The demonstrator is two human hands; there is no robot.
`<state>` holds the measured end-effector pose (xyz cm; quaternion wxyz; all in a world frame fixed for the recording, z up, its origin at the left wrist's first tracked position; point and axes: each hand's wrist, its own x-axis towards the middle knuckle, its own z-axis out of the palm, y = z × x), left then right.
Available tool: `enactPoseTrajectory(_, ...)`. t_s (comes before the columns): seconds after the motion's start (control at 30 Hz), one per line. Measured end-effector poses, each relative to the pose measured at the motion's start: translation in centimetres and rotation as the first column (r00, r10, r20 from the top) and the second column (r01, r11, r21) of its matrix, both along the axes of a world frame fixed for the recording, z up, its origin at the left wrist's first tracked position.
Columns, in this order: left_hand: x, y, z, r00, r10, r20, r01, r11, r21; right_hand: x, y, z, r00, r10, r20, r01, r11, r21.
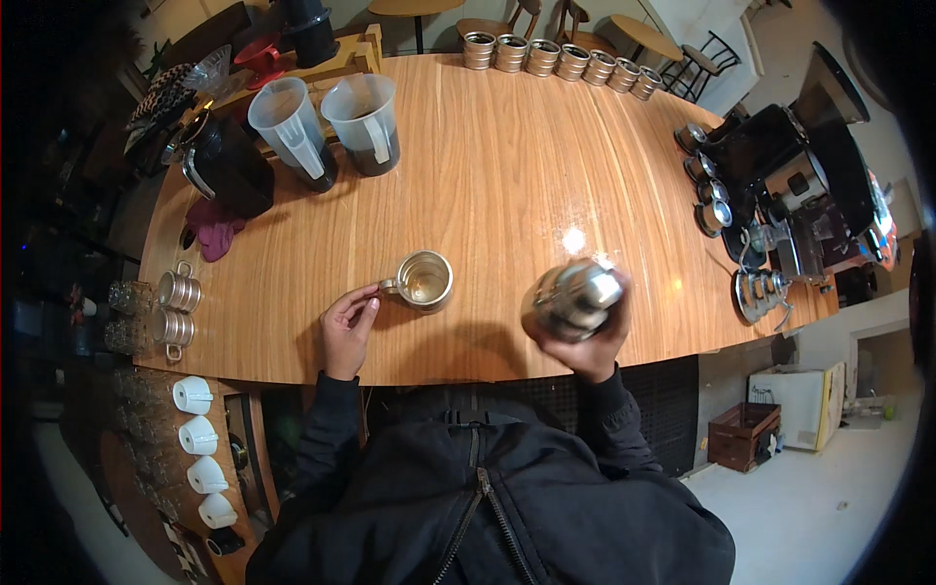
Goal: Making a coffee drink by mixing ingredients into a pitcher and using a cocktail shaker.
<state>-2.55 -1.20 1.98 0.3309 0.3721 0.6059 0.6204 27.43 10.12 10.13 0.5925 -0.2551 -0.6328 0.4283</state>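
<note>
A metal mug stands upright on the wooden counter in front of me, with a little residue or liquid at its bottom. My left hand pinches the mug's handle between thumb and fingers. Over the counter's near edge, to the right of the mug, my right hand is wrapped round a shiny metal cocktail shaker. The shaker is tilted and smeared by motion, and it hides part of my fingers. What is inside it cannot be seen.
Two translucent pitchers with dark liquid and a black kettle stand at the far left. Metal mugs sit near the left edge. Several metal cups line the back edge. A black machine occupies the right.
</note>
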Motion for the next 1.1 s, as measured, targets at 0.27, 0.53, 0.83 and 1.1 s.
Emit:
enactPoseTrajectory(0.27, 1.2, -1.0, -0.9, 0.983, 0.185, -0.014, -0.186, 0.981, -0.052, 5.2, 2.7, -4.7, 0.947, 0.285, 0.149, -0.268, 0.955, -0.124)
enactPoseTrajectory(0.53, 3.0, -1.2, -1.3, 0.975, 0.224, -0.003, -0.224, 0.974, 0.023, 2.6, 2.2, 0.6, 0.841, 0.39, -0.375, -0.521, 0.771, -0.366)
enactPoseTrajectory(0.83, 3.2, -0.3, -0.5, 0.978, 0.186, -0.095, -0.182, 0.982, 0.05, 0.5, 1.2, 1.1, 0.866, 0.392, -0.31, -0.482, 0.819, -0.31)
enactPoseTrajectory(1.1, 2.0, 0.8, -0.4, 0.993, 0.113, -0.029, -0.111, 0.992, 0.052, 0.4, 1.0, -1.2, 0.464, 0.307, -0.831, -0.883, 0.233, -0.407)
